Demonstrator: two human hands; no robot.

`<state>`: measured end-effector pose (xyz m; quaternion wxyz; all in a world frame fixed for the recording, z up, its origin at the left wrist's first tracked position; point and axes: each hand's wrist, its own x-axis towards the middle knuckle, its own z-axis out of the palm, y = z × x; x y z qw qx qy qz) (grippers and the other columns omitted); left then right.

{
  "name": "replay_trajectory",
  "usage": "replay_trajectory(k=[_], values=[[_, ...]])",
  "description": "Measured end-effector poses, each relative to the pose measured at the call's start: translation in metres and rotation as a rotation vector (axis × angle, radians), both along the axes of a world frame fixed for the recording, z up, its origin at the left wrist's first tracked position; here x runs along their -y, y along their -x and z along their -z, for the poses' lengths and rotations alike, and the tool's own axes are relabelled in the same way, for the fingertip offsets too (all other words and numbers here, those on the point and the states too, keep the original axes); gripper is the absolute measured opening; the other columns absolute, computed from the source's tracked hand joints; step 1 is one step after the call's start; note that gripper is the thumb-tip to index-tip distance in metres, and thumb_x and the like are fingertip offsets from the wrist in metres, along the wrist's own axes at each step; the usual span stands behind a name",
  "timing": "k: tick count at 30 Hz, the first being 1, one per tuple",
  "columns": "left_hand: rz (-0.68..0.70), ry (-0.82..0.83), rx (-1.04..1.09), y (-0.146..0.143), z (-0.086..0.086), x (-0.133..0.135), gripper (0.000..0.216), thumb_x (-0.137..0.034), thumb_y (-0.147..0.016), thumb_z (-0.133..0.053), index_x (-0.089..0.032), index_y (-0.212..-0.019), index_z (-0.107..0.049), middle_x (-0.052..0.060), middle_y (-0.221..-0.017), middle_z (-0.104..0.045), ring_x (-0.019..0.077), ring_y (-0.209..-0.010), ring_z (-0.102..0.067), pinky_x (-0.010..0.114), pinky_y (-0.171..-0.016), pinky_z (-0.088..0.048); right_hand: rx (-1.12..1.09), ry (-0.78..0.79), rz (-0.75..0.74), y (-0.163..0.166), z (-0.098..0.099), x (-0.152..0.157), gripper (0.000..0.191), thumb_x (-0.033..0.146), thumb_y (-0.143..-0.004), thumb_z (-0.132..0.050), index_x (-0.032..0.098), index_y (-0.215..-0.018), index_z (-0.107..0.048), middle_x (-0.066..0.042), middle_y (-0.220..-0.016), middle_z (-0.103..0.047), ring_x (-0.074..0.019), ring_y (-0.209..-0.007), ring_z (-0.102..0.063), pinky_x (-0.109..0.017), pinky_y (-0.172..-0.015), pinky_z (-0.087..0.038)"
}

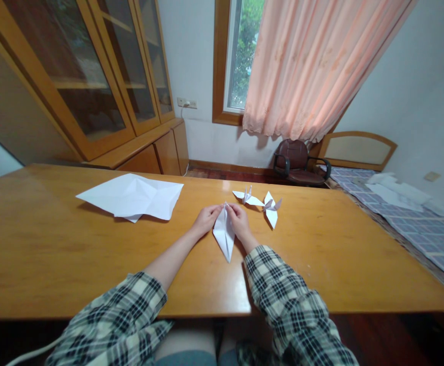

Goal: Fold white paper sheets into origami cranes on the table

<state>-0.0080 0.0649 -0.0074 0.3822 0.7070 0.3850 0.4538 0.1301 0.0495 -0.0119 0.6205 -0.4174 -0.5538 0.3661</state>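
Note:
A white folded paper (225, 236), long and diamond-shaped, points its narrow lower tip toward me over the wooden table. My left hand (207, 219) pinches its upper left edge. On the other side, my right hand (239, 221) grips the upper right edge, and both sets of fingertips meet near the top point. The fingers partly cover the folds there. Just beyond my right hand lie two finished-looking paper cranes, one crane (249, 197) farther back and another crane (271, 209) to its right, their wings nearly touching.
Creased white paper sheets (134, 195) lie on the left of the wooden table (321, 254). Behind the table stand a glass-door cabinet (92, 76), a brown armchair (296, 160) and, at right, a bed (405, 213). A pink curtain (313, 66) hangs by the window.

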Motion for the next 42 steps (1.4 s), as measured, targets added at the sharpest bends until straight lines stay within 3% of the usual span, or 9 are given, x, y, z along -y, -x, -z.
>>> replay_trajectory(k=[9,17,27,42], values=[[-0.068,-0.019,0.015,-0.001,-0.003,0.003,0.044,-0.05,-0.085,-0.051,-0.013,-0.092,-0.073,0.006,-0.088,-0.073,0.0216,-0.085,-0.064,0.028,-0.076,-0.049,-0.014,-0.016,0.003,0.003,-0.002,0.002,0.023,0.038,-0.081,-0.06,0.018,-0.087,-0.071,-0.006,-0.091,-0.072,-0.0201,-0.088,-0.063,-0.033,-0.084,-0.048],[-0.178,-0.107,-0.083,-0.003,-0.006,0.009,0.042,-0.046,-0.088,-0.047,-0.013,-0.084,-0.072,0.004,-0.078,-0.07,0.0167,-0.072,-0.062,0.024,-0.067,-0.046,-0.003,-0.014,0.024,0.006,-0.005,0.006,0.024,0.038,-0.081,-0.059,0.018,-0.087,-0.07,-0.006,-0.089,-0.072,-0.0193,-0.085,-0.063,-0.031,-0.081,-0.048],[-0.203,-0.139,-0.143,-0.001,-0.004,0.008,0.04,-0.046,-0.088,-0.046,-0.015,-0.086,-0.071,0.003,-0.079,-0.069,0.0165,-0.076,-0.061,0.024,-0.069,-0.046,0.007,-0.016,0.025,0.007,-0.007,0.008,0.023,0.037,-0.082,-0.058,0.019,-0.087,-0.07,-0.005,-0.09,-0.072,-0.02,-0.086,-0.063,-0.032,-0.081,-0.049],[-0.154,-0.232,-0.207,-0.003,-0.014,0.014,0.04,-0.043,-0.09,-0.043,-0.016,-0.076,-0.069,0.005,-0.076,-0.068,0.017,-0.074,-0.059,0.027,-0.072,-0.044,-0.027,-0.03,-0.004,0.003,-0.015,0.012,0.024,0.04,-0.081,-0.059,0.018,-0.085,-0.069,-0.006,-0.088,-0.071,-0.0199,-0.085,-0.064,-0.033,-0.082,-0.049]])
